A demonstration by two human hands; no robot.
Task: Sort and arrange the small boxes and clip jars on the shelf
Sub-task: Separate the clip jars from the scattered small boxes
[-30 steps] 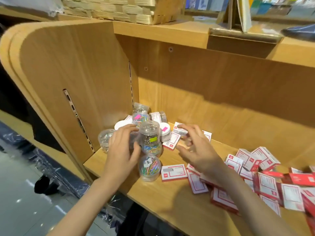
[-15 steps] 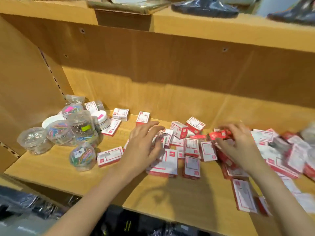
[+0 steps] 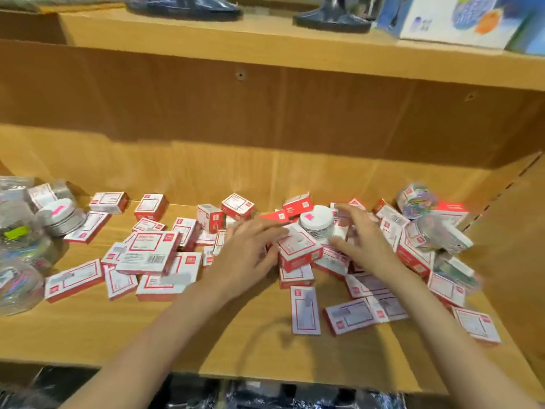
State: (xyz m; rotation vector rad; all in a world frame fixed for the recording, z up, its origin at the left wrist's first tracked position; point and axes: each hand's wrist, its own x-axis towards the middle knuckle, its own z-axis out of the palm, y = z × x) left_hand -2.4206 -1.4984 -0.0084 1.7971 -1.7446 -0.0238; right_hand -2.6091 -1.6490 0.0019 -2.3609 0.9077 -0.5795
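Note:
Several small red-and-white boxes [image 3: 149, 253] lie scattered across the wooden shelf [image 3: 241, 343]. A short jar with a white lid and pink sticker [image 3: 316, 222] stands among the boxes at the middle. My left hand [image 3: 247, 255] lies flat with straight fingers on the boxes just left of that jar. On the jar's right, my right hand [image 3: 361, 242] spreads its fingers over the pile, fingertips near the lid. Clear clip jars [image 3: 20, 231] cluster at the far left. More clip jars [image 3: 417, 199] lie among boxes at the right.
The shelf's back wall [image 3: 265, 113] rises behind the pile, and a side panel [image 3: 513, 231] closes the right end. An upper shelf [image 3: 295, 48] carries dark objects and a printed carton [image 3: 454, 19]. Bare wood runs along the front edge.
The view has swung right from the left jar cluster. Both hands have moved right across the boxes and now flank the white-lidded jar.

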